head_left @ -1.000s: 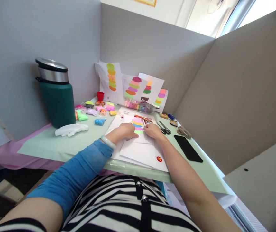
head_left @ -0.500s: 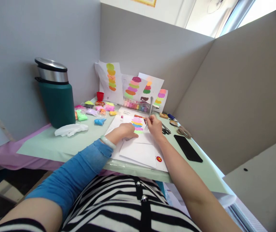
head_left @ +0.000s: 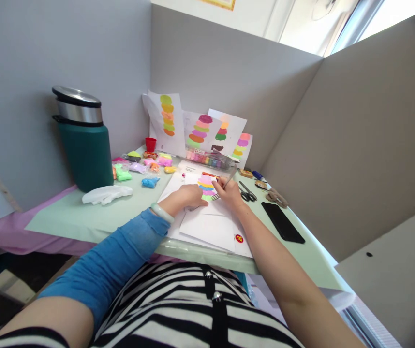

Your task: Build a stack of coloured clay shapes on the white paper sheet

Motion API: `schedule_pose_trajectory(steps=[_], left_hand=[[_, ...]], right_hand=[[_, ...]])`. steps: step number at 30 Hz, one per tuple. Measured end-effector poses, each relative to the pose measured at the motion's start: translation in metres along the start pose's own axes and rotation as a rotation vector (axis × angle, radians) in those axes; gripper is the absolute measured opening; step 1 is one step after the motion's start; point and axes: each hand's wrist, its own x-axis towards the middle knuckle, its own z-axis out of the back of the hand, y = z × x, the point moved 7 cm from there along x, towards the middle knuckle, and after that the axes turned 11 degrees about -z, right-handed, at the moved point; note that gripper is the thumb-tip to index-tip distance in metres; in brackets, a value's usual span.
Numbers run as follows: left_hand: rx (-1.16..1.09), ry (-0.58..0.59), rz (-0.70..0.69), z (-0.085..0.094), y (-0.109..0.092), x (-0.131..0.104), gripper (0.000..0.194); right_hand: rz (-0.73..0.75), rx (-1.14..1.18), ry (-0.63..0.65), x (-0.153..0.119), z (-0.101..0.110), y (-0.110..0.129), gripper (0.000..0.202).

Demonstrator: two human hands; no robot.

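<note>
While the left hand [head_left: 191,195] rests on the paper [head_left: 213,227] beside the coloured bands [head_left: 206,187], any grip hidden, the fingers of the right hand [head_left: 230,193] clasp a fork [head_left: 231,174] now tipped over from near-upright, its tines at the lowest, green band [head_left: 207,197], where the work seems to centre.

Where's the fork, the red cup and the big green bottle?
Fork [head_left: 231,175]: head view, on its handle.
Red cup [head_left: 151,145]: head view, on its side.
Green bottle [head_left: 87,157]: head view, on its body.

Single head-worn view, facing forward and down over near desk [head_left: 77,217].
</note>
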Motion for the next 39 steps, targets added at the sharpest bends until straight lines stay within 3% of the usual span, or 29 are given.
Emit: schedule_pose_trajectory(steps=[6, 11, 18, 30, 39], left_hand=[[0.002, -0.010, -0.008, -0.002, 0.001, 0.001, 0.060], [0.008, -0.012, -0.017, -0.001, 0.000, 0.001, 0.060], [0.006, -0.042, -0.046, 0.001, 0.001, -0.001, 0.066], [-0.027, -0.054, -0.057, 0.002, 0.002, 0.000, 0.075], [-0.013, -0.031, -0.052, 0.002, 0.001, -0.001, 0.068]], right_hand=[[0.003, -0.092, 0.078, -0.001, -0.004, 0.002, 0.042], [-0.143, -0.102, 0.141, 0.003, -0.010, -0.012, 0.049], [-0.270, -0.005, 0.112, 0.006, -0.011, -0.028, 0.044], [-0.305, 0.066, 0.120, 0.005, -0.015, -0.030, 0.043], [-0.325, 0.095, 0.161, 0.005, -0.020, -0.032, 0.041]])
